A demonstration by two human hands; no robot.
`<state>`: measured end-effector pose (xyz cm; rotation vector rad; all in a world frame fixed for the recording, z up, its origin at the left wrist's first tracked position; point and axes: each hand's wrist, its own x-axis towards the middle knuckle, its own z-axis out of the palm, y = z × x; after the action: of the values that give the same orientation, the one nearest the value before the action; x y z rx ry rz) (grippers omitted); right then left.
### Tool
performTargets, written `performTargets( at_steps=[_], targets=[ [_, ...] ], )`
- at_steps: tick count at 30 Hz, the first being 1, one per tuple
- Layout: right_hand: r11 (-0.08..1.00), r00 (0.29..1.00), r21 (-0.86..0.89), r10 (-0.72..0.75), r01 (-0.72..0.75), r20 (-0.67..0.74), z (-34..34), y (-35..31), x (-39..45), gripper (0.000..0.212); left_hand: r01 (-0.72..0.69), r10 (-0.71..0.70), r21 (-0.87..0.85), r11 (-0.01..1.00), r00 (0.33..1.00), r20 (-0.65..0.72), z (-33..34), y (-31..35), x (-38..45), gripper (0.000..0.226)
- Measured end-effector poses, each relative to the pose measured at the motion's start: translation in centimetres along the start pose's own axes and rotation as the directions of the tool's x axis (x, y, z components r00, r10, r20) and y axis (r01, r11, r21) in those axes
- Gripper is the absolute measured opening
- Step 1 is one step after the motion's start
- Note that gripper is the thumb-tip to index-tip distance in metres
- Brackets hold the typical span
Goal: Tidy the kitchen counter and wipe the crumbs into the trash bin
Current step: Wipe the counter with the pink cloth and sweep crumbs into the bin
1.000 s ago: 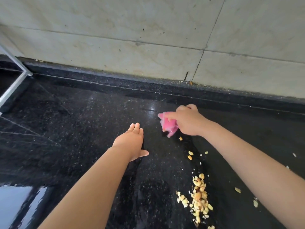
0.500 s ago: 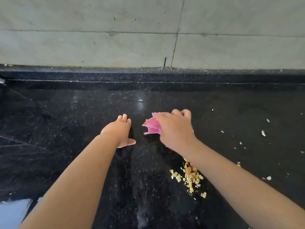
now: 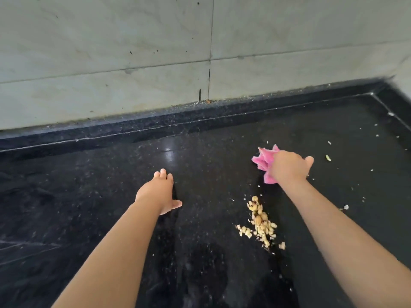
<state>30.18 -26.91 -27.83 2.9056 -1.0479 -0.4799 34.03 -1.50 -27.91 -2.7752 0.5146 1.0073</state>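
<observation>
Crumpled pink cloth [image 3: 263, 162] bunched in right hand [image 3: 289, 168] fingers; left hand [image 3: 156, 192] flat, fingers straight.

Pink cloth [image 3: 264, 162] bunched on black counter [image 3: 89, 196]; yellow crumbs [image 3: 259, 222] piled nearby.

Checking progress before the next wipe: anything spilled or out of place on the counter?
Yes. A pile of yellowish crumbs lies on the black counter, nearer than the pink cloth that the right hand grips. Loose bits are scattered further right.
</observation>
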Motion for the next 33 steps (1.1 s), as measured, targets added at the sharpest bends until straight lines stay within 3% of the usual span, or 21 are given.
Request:
performTargets(
  at_steps=[4, 6, 10, 14, 17, 20, 23, 26, 28, 31, 33],
  targets=[
    [0.981, 0.992, 0.157, 0.123, -0.117, -0.032, -0.4, 3.3, 1.1, 0.027, -0.031, 0.029, -0.062, 0.998, 0.999, -0.032, 0.4, -0.6, -0.2, 0.081],
    [0.971, 0.981, 0.227, 0.107, -0.069, -0.159, -1.2, 2.5, -0.3, 0.030, -0.031, 0.028, -0.070, 0.997, 0.999, -0.037, 0.3, -0.8, -0.1, 0.081],
    [0.958, 0.925, 0.158, -0.173, 0.238, -0.339, -2.4, -2.1, -5.6, 0.033, -0.033, 0.030, -0.065, 0.997, 0.998, -0.047, 0.5, -0.8, -0.3, 0.080],
    [0.893, 0.875, 0.093, -0.404, 0.440, -0.265, -1.1, -8.0, -7.2, 0.043, -0.034, 0.032, -0.035, 0.999, 0.998, -0.056, 0.5, -0.7, -0.5, 0.078],
    [0.875, 0.865, 0.035, -0.471, 0.483, -0.171, 0.1, -10.0, -5.1, 0.042, -0.022, 0.022, 0.006, 1.000, 0.998, -0.056, 0.0, -0.5, -0.3, 0.076],
    [0.918, 0.911, 0.010, -0.393, 0.397, -0.127, 0.7, -9.6, -1.9, 0.030, -0.016, 0.018, 0.057, 0.998, 0.999, -0.033, -0.4, -0.2, 0.1, 0.077],
    [0.977, 0.975, 0.105, -0.173, 0.188, -0.140, -0.1, -6.8, 0.8, 0.008, -0.023, 0.024, 0.092, 0.996, 1.000, -0.006, -0.4, -0.3, 0.3, 0.078],
    [0.994, 0.987, 0.108, 0.043, -0.026, -0.154, -0.2, -1.8, 3.0, 0.021, -0.030, 0.029, 0.111, 0.993, 1.000, 0.005, -0.3, -0.2, 0.5, 0.078],
    [0.970, 0.981, 0.200, 0.165, -0.142, -0.105, -0.5, 1.1, 3.8, 0.029, -0.039, 0.039, 0.135, 0.990, 0.999, 0.007, -0.3, -0.3, 0.6, 0.079],
    [0.881, 0.975, 0.453, 0.201, -0.136, -0.098, -1.7, 3.2, 2.8, 0.033, -0.050, 0.054, 0.200, 0.978, 0.999, -0.010, -0.3, -0.4, 0.4, 0.079],
    [0.865, 0.971, 0.501, 0.103, 0.019, -0.215, -2.3, 2.7, 0.6, 0.031, -0.047, 0.050, 0.197, 0.979, 0.999, -0.007, -0.4, -0.4, 0.5, 0.078]
  ],
)
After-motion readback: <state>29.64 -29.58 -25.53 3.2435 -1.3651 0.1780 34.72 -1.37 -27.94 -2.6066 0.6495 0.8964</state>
